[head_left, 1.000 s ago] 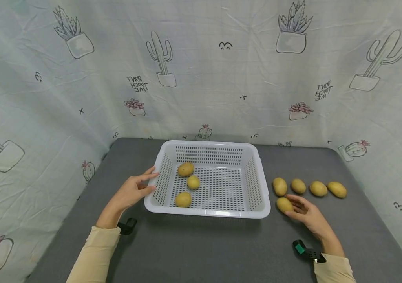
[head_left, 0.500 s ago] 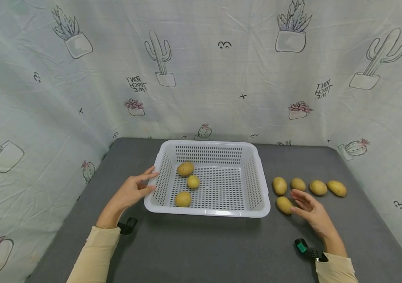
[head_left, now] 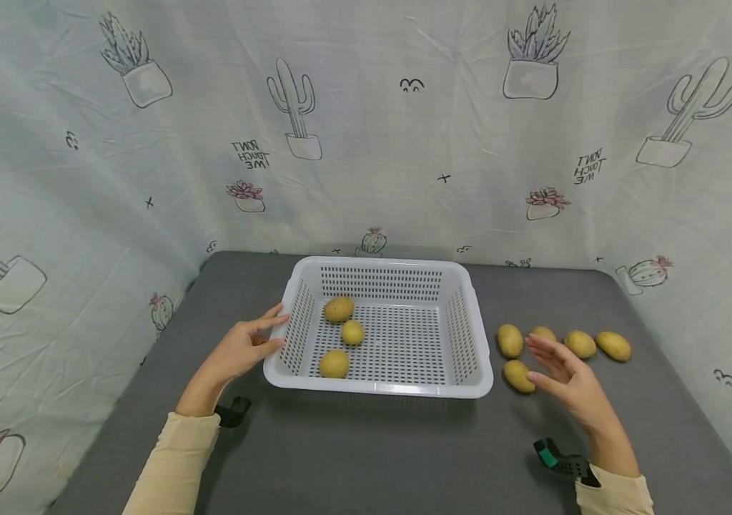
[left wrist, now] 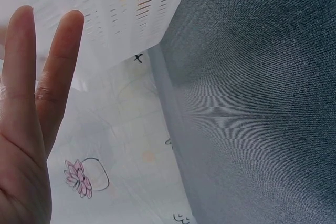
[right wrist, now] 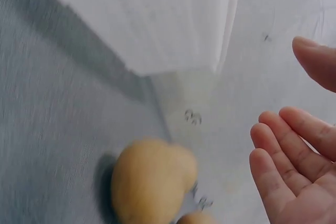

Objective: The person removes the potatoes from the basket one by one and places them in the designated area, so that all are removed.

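My left hand [head_left: 239, 348] rests its straight fingers and thumb against the left rim of a white perforated plastic basket [head_left: 379, 390]. The left wrist view shows its extended fingers [left wrist: 62, 51] beside the basket wall. Three potatoes lie in the left part of the basket: one at the back [head_left: 339, 309], a small one [head_left: 352, 332] and one in front [head_left: 334, 363]. My right hand [head_left: 568, 379] hovers with relaxed, spread fingers, holding nothing, just right of the nearest potato [head_left: 518, 376]. In the right wrist view that potato [right wrist: 147, 182] sits apart from the hand.
Right of the basket a row of potatoes lies on the grey table [head_left: 379, 458]: one [head_left: 510, 341], one partly hidden by my fingers [head_left: 542, 333], one [head_left: 580, 344] and a longer one [head_left: 613, 346]. A cactus-print curtain [head_left: 366, 129] hangs behind and at both sides.
My right hand has let go of the nearest potato and drawn back to the right and up from it. The potato has turned slightly. My left hand has stayed at the basket rim.
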Available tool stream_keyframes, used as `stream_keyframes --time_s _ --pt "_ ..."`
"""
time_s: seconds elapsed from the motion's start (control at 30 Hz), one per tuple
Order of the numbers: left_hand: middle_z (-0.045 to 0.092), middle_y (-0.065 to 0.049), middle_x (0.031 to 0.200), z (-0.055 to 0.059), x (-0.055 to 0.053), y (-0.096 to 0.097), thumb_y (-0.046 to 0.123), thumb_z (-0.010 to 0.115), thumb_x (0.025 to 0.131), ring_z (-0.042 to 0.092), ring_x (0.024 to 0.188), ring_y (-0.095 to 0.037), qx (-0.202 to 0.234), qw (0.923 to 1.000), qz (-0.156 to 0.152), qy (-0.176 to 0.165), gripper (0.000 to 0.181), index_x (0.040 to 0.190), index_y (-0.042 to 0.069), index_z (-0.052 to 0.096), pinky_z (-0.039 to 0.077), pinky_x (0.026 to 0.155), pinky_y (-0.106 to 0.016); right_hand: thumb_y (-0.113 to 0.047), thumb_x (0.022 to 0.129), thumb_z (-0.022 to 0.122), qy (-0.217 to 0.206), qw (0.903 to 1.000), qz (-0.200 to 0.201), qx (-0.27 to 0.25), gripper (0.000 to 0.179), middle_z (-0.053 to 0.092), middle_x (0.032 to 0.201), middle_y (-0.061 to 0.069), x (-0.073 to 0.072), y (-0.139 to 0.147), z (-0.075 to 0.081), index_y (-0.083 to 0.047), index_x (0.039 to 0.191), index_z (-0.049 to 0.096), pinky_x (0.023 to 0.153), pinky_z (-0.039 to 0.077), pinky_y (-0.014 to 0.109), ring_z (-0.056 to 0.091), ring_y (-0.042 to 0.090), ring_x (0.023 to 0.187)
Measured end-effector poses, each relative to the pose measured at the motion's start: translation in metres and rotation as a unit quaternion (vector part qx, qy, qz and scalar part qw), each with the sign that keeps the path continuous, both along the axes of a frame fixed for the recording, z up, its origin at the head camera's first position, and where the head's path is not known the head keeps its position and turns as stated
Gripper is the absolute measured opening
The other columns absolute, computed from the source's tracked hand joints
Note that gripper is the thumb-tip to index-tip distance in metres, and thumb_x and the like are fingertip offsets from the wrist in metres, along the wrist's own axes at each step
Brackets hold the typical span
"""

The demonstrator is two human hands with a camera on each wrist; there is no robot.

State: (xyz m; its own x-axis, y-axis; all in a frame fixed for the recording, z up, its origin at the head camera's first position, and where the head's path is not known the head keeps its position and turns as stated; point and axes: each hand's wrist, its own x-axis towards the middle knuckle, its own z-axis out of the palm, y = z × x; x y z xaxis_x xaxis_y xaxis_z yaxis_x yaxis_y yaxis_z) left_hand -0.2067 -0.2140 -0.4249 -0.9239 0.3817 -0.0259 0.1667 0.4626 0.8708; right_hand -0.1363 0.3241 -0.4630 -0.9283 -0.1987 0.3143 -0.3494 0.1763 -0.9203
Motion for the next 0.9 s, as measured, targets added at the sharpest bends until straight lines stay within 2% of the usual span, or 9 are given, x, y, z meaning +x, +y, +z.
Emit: stream_keyframes --time_s 0.1,0.2,0.4,0.5,0.7,0.9 --pt "0.021 -0.017 0.156 0.0 0.0 0.001 0.008 0.062 0.091 0.066 0.095 -0.031 -0.002 1.0 0.001 0.002 0.053 0.14 -0.001 0.043 0.048 0.069 -0.025 0.017 0.086 0.054 0.01 0.9998 0.017 -0.005 0.058 0.049 0.14 0.003 0.001 -0.007 0.008 0.014 0.139 0.032 0.095 0.038 0.011 0.047 0.003 0.126" --pt "0.022 -0.018 0.156 -0.001 0.0 0.001 0.008 0.062 0.091 0.066 0.096 -0.032 -0.003 1.0 0.001 0.003 0.053 0.14 -0.002 0.043 0.048 0.069 -0.024 0.016 0.086 0.055 0.006 0.9997 0.023 -0.007 0.058 0.049 0.14 0.004 0.0 -0.015 0.02 0.014 0.14 0.032 0.096 0.038 0.012 0.047 0.003 0.126" --pt "0.02 -0.018 0.156 0.0 0.002 0.001 0.008 0.061 0.091 0.066 0.098 -0.033 -0.001 1.0 -0.001 -0.004 0.054 0.141 -0.002 0.042 0.048 0.07 -0.024 0.012 0.088 0.057 -0.012 0.9994 0.03 -0.007 0.057 0.05 0.137 -0.003 -0.005 -0.038 0.047 0.009 0.14 0.035 0.095 0.041 0.014 0.049 0.004 0.124" --pt "0.019 -0.017 0.157 0.0 0.002 0.002 0.007 0.061 0.091 0.066 0.099 -0.034 -0.001 1.0 0.0 -0.008 0.054 0.141 -0.002 0.042 0.049 0.071 -0.024 0.011 0.088 0.057 -0.013 0.9991 0.035 -0.02 0.055 0.052 0.135 -0.002 -0.012 -0.051 0.064 0.008 0.139 0.037 0.097 0.039 0.014 0.05 0.005 0.123" --pt "0.018 -0.017 0.157 0.002 0.003 0.001 0.009 0.062 0.092 0.065 0.1 -0.035 -0.002 0.9999 0.0 -0.012 0.055 0.141 -0.001 0.042 0.049 0.072 -0.024 0.008 0.088 0.058 0.001 0.9978 0.059 -0.031 0.051 0.055 0.132 0.004 -0.036 -0.082 0.095 0.006 0.137 0.043 0.1 0.039 0.018 0.052 0.009 0.121" --pt "0.019 -0.017 0.157 0.002 0.001 0.0 0.009 0.062 0.092 0.065 0.1 -0.035 -0.004 1.0 -0.001 -0.004 0.054 0.141 -0.001 0.042 0.049 0.071 -0.026 0.0 0.09 0.06 -0.004 0.9937 0.108 -0.03 0.05 0.054 0.133 0.006 -0.072 -0.116 0.113 0.005 0.137 0.043 0.102 0.038 0.021 0.051 0.01 0.123"
